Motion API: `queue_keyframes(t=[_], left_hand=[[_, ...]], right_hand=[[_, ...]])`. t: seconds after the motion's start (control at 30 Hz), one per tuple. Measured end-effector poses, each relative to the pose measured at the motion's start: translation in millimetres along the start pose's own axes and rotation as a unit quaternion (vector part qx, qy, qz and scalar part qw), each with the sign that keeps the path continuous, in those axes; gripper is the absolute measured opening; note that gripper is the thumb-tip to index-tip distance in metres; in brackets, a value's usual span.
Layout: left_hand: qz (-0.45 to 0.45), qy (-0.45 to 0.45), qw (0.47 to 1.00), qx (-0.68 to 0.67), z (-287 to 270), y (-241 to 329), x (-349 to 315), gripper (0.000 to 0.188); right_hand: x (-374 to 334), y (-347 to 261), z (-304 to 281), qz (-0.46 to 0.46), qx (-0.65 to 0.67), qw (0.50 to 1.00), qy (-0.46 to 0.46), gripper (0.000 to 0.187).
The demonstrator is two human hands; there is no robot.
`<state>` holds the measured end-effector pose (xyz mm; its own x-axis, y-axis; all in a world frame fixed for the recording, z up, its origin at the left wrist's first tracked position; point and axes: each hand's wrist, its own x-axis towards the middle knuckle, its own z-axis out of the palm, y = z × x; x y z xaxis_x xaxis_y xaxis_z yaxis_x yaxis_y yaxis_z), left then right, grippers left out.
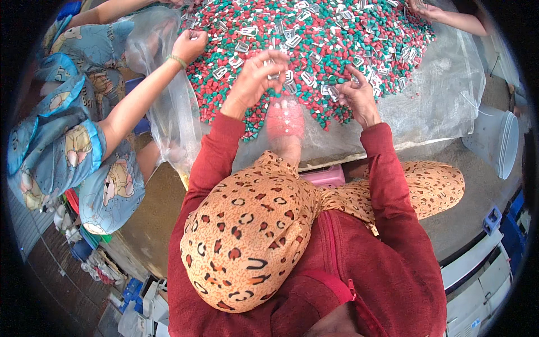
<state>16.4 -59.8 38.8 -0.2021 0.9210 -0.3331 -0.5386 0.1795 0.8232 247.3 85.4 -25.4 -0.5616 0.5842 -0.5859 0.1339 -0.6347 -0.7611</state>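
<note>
A wide heap of small red and green pieces [224, 92] lies before me, with clear plastic clips [309, 78] strewn over it. Just above its near part, my left hand [255, 78] is closed with bent fingers. Something small shows at its fingertips, too blurred to name. To the right, the fingers of my right hand [359, 101] are pinched at a clear plastic clip [329, 91], and the index finger points up. Between my hands, my foot in a pink sandal [285, 121] rests at the near edge of the heap.
A translucent sheet [410, 121] lies under the heap. At the left, a co-worker's arm [146, 81] reaches to the pile; another person's hand [429, 12] is at the top right. A translucent bucket [491, 140] stands right, and a pink object [325, 176] sits below the sheet's edge.
</note>
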Motion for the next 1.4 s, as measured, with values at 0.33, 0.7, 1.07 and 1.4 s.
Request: queue_keyframes(t=[0.33, 0.7, 1.07, 1.4], left_hand=[[0.160, 0.052, 0.675, 0.718, 13.8, -63.2, 1.7, 0.040], [0.143, 0.074, 0.980, -0.116, -3.2, 5.2, -18.9, 0.016], [0.118, 0.096, 0.671, 0.726, 2.5, -51.2, 11.8, 0.038], [0.152, 0.020, 0.971, -0.182, -48.9, 7.3, -29.4, 0.009]], right_hand=[[-10.6, 30.5, 16.9, -0.317, -0.596, 0.738, -0.007, 0.043], [-24.2, -12.6, 13.5, -0.032, 0.079, 0.990, -0.116, 0.043], [-12.9, 44.8, 13.9, -0.217, -0.548, 0.808, 0.010, 0.042], [-15.0, 9.0, 11.2, -0.023, 0.214, 0.959, -0.183, 0.011]])
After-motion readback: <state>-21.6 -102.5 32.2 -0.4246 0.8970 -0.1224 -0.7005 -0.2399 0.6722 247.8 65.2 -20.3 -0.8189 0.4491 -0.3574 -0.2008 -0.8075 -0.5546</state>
